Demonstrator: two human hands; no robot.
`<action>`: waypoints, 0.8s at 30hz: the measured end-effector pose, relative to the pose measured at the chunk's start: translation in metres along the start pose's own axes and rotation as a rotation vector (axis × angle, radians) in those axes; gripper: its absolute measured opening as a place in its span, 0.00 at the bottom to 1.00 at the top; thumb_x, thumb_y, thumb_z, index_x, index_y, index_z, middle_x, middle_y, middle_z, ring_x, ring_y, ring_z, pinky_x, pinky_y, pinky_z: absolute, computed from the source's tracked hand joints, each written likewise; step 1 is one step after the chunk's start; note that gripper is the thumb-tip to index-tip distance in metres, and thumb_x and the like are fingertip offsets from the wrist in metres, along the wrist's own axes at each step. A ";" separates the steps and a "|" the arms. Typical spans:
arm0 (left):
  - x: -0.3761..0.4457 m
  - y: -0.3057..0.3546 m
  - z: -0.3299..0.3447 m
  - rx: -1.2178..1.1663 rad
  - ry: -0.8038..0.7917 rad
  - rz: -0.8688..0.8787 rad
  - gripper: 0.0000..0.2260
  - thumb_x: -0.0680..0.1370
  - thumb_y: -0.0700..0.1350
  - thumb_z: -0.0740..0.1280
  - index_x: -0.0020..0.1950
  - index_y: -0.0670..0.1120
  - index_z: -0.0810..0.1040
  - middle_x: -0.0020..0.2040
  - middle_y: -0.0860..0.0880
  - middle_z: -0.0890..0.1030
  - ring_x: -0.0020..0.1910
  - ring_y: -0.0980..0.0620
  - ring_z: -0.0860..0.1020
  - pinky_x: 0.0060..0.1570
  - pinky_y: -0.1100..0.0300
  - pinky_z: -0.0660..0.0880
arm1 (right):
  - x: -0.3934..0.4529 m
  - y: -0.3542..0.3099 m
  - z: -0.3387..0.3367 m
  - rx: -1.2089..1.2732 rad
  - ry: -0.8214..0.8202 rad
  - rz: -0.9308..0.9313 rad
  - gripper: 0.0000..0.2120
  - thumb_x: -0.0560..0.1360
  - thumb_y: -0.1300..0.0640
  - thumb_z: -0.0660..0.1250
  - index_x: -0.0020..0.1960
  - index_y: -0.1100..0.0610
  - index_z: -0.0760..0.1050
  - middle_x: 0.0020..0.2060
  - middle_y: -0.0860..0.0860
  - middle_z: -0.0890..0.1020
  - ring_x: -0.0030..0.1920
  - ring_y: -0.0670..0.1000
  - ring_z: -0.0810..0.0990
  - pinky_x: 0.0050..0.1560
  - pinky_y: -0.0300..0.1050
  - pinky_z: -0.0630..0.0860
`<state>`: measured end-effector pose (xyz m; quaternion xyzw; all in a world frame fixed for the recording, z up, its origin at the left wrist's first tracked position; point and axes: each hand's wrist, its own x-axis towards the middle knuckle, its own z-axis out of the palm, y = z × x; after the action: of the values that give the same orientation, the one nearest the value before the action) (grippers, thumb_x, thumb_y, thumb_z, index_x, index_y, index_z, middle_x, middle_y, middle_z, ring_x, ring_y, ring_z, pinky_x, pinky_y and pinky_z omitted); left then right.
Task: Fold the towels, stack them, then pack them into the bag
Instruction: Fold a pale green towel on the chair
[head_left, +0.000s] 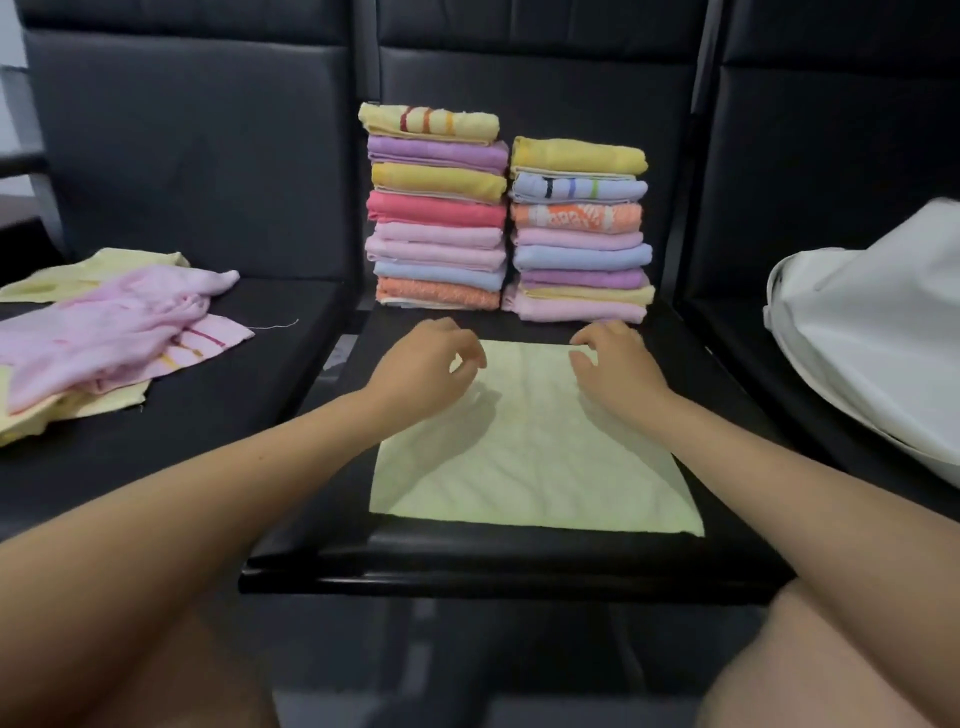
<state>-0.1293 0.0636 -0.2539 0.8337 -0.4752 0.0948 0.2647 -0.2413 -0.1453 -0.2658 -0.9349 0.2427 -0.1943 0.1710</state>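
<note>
Pale-yellow towel (535, 447) lies flat on the middle black seat (519, 561), w/ both hands at its far edge: left hand (421, 364) and right hand (618, 361) each have fingers loosely curled over the far corners, can't tell if actually pinching. Behind it, touching side by side, two folded stacks: left stack (436, 208), right stack (579, 231). Unfolded pink/yellow towels (119, 322) heaped on left seat; white bag (878, 332) on right seat.

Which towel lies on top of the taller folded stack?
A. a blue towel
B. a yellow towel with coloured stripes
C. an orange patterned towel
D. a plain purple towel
B: the left stack is taller, and its top piece is the yellow striped towel.
</note>
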 end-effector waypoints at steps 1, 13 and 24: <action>-0.009 0.009 -0.003 -0.014 -0.060 0.009 0.08 0.79 0.44 0.63 0.49 0.49 0.82 0.46 0.53 0.77 0.44 0.55 0.74 0.47 0.58 0.71 | -0.009 -0.005 -0.004 0.044 -0.054 -0.032 0.11 0.80 0.54 0.60 0.57 0.56 0.77 0.56 0.54 0.77 0.57 0.54 0.74 0.57 0.51 0.72; -0.094 0.030 -0.011 0.071 -0.399 0.199 0.11 0.78 0.55 0.65 0.56 0.50 0.77 0.52 0.53 0.74 0.54 0.54 0.71 0.50 0.60 0.69 | -0.114 -0.038 -0.033 -0.047 -0.520 -0.492 0.06 0.74 0.46 0.69 0.47 0.45 0.74 0.43 0.44 0.74 0.45 0.44 0.73 0.50 0.40 0.72; -0.059 0.036 -0.005 0.198 -0.184 0.070 0.14 0.82 0.53 0.58 0.57 0.43 0.66 0.36 0.47 0.74 0.37 0.44 0.72 0.36 0.54 0.61 | -0.088 -0.045 -0.037 -0.326 -0.334 -0.294 0.05 0.80 0.56 0.56 0.51 0.54 0.70 0.46 0.50 0.75 0.54 0.57 0.75 0.41 0.47 0.64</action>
<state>-0.1906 0.0948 -0.2610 0.8440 -0.5144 0.0737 0.1329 -0.3117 -0.0703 -0.2395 -0.9944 0.1008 -0.0186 0.0261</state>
